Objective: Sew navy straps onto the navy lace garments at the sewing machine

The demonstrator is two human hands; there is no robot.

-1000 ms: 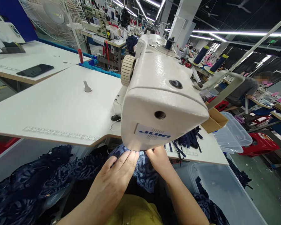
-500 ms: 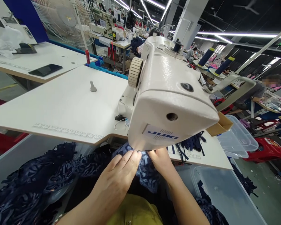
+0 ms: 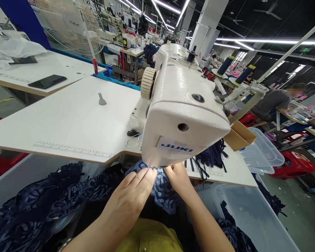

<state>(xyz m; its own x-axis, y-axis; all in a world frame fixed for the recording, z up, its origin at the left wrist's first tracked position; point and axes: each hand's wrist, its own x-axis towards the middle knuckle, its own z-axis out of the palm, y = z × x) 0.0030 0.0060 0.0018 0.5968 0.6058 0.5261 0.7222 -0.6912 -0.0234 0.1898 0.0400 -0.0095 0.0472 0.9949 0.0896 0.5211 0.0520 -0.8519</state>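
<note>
The patterned blue fabric (image 3: pixel 161 190) lies bunched just under the front of the white sewing machine (image 3: pixel 183 115), at the near edge of the table (image 3: pixel 68 119), seen from my head camera. My left hand (image 3: pixel 132 196) lies flat on it, fingers stretched out and close together, tips at the machine's lower edge. My right hand (image 3: pixel 180 180) touches the fabric beside it; its fingers curl under the machine, so I cannot tell its grip. A heap of dark fabric (image 3: pixel 36 203) sits to my left, a clear bin (image 3: pixel 246 210) to my right, and dark strips (image 3: pixel 212 157) lie on the table.
</note>
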